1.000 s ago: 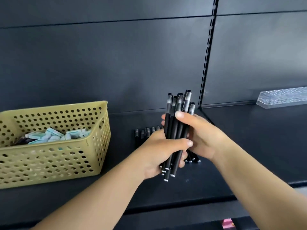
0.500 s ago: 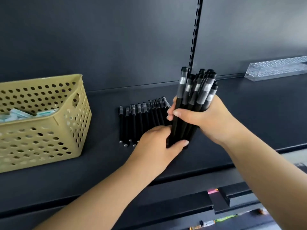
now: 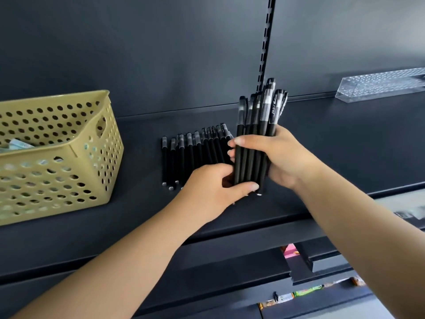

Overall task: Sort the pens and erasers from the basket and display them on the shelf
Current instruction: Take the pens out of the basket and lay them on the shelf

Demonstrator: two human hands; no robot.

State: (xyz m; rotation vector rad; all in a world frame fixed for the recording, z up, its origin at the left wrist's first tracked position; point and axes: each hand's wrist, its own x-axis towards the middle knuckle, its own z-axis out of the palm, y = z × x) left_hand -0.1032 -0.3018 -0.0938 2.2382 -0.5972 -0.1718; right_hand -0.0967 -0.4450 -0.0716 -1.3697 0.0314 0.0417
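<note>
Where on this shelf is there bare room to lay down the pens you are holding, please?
Bare shelf runs from the held bundle of pens to the clear tray. A narrower gap lies between the basket and the laid row of pens. It is crowded where both hands meet beside that row.

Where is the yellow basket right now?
In the head view the yellow basket sits on the dark shelf at the far left, with the row of black pens lying just to its right.
</note>
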